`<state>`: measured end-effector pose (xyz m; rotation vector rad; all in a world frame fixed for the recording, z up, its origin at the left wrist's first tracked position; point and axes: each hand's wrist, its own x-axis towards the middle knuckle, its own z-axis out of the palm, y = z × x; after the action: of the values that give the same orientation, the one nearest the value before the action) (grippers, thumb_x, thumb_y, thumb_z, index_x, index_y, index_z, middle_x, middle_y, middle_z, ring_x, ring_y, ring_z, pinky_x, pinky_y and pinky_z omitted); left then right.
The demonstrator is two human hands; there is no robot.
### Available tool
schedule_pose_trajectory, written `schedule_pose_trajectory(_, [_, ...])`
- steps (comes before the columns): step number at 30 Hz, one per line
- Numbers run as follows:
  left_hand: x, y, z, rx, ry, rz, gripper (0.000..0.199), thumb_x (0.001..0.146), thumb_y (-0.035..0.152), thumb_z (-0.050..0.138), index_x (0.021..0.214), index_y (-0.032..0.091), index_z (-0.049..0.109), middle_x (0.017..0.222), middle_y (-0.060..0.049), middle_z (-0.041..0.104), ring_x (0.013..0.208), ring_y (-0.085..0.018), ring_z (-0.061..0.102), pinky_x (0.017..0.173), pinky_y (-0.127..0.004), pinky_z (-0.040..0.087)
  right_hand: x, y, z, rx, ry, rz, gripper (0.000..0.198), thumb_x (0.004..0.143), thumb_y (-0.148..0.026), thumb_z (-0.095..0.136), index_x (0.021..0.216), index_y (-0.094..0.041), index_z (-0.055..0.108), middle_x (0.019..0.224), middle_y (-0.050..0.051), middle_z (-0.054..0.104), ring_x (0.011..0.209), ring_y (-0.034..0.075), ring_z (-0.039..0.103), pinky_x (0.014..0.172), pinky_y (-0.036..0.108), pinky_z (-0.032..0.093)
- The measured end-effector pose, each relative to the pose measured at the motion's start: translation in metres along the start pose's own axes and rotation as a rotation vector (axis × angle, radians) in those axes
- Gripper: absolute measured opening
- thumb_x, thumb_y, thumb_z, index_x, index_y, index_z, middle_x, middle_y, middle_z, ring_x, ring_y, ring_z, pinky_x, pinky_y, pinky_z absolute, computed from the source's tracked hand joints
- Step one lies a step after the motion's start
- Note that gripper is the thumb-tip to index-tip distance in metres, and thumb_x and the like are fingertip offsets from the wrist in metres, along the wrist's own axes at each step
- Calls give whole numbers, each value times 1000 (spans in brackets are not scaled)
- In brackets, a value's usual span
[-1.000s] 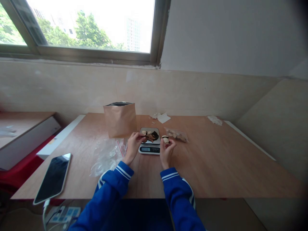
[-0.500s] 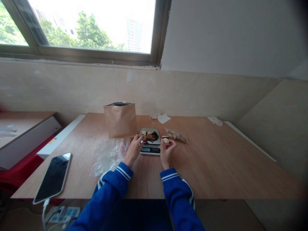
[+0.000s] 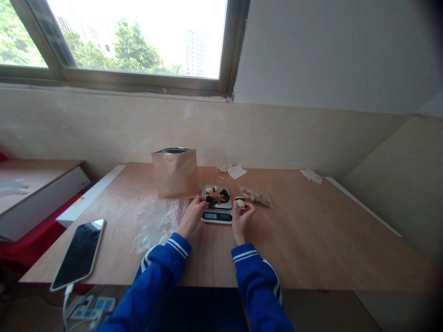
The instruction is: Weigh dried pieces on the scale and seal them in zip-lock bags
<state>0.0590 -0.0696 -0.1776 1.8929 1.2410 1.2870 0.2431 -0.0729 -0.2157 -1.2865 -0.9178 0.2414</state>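
Head view: pieces are being weighed on the scale (image 3: 218, 203) near the table's (image 3: 311, 240) far edge. The right hand (image 3: 243, 216) pinches a pale piece (image 3: 240, 202) beside it; the left hand (image 3: 192, 214) rests, seemingly loose, at the scale's left edge. Next: a steady drop onto the pan.

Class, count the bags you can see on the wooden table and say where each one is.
3. A brown paper pouch stands behind the clear plastic bags, which lie crumpled by the left hand; a small clear bag of pieces lies right of the scale. The crumpled heap may hold several.
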Motion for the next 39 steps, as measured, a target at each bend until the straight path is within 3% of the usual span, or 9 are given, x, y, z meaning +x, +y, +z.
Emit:
schedule_pose_trajectory(7, [-1, 8, -13, 293, -34, 136, 28, 89, 20, 48, 106, 24, 69, 106, -8, 61, 98, -22, 56, 88, -36, 45, 1, 2, 0, 8, -6, 6, 45, 80, -53, 62, 100, -21, 37, 88, 2, 49, 69, 14, 48, 66, 30, 44])
schedule_pose_trajectory(13, [3, 13, -24, 380, -50, 159, 27, 88, 17, 49, 105, 25, 67, 105, -8, 59, 96, -22, 55, 84, -35, 46, 1, 2, 0, -3, -20, 18, 43, 81, -52, 62, 98, -22, 37, 84, 0, 49, 65, 14, 46, 64, 29, 43])
schedule_pose_trajectory(20, [3, 6, -12, 306, -50, 113, 23, 89, 20, 51, 107, 23, 64, 101, -7, 59, 95, -22, 58, 87, -36, 47, 1, 4, 0, -8, -21, 25, 43, 81, -52, 62, 99, -21, 37, 87, 1, 49, 66, 14, 46, 64, 30, 44])
schedule_pose_trajectory(25, [7, -1, 6, 213, 15, 72, 34, 86, 25, 59, 118, 19, 54, 102, -8, 59, 95, -23, 60, 90, -39, 47, 2, 7, 0, -9, -10, 25, 44, 81, -53, 62, 99, -21, 37, 88, 1, 48, 67, 14, 47, 66, 30, 45])
schedule_pose_trajectory(31, [16, -4, 13, 219, 51, 42, 13, 85, 16, 53, 97, 20, 58, 94, -7, 60, 89, -21, 60, 86, -38, 48, 3, 8, 0, -9, 31, 27, 47, 80, -54, 62, 102, -21, 36, 91, 2, 47, 69, 14, 47, 66, 31, 45])
schedule_pose_trajectory(39, [22, -18, 9, 166, 85, 9, 8, 83, 15, 54, 87, 20, 58, 87, -6, 60, 84, -21, 60, 83, -37, 49, 2, 8, 1, -1, 34, 35, 46, 81, -53, 62, 102, -21, 37, 93, 3, 48, 69, 14, 48, 67, 31, 46])
